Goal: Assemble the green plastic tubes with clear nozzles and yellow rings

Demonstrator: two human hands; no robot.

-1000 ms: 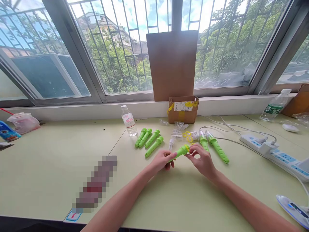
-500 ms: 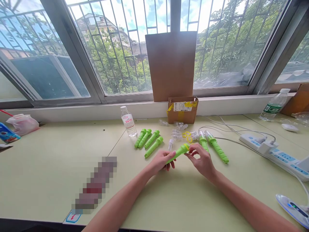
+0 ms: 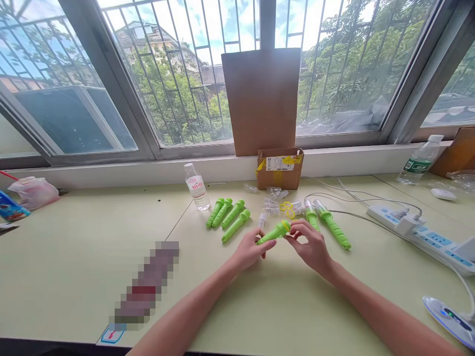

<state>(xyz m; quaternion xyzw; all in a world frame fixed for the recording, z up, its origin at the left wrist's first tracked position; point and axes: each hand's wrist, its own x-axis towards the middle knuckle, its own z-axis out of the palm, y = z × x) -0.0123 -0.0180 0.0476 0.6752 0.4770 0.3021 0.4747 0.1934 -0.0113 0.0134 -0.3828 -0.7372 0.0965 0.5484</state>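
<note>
My left hand point(image 3: 252, 249) is closed around the narrow body of a green plastic torch-shaped tube point(image 3: 273, 233), its flared head pointing up to the right. A yellow ring point(image 3: 285, 226) sits around that head. The fingers of my right hand point(image 3: 308, 242) pinch at the ring's right side; their exact contact is partly hidden. Several similar green tubes point(image 3: 233, 215) lie left of my left hand. Beyond my right hand are two green tubes with clear tips point(image 3: 330, 222). Loose yellow rings point(image 3: 288, 208) and several clear plastic caps point(image 3: 272, 205) lie behind my hands.
A water bottle point(image 3: 197, 188) stands behind the left tubes. A small cardboard box point(image 3: 280, 175) is against the sill. To the right are a power strip point(image 3: 426, 237) with cables, another bottle point(image 3: 421, 160) and a white oval device point(image 3: 451, 319).
My left hand has shifted its grip slightly, with the thumb now lower along the green tube. The right hand stays pinched at the head. The view has moved a little.
</note>
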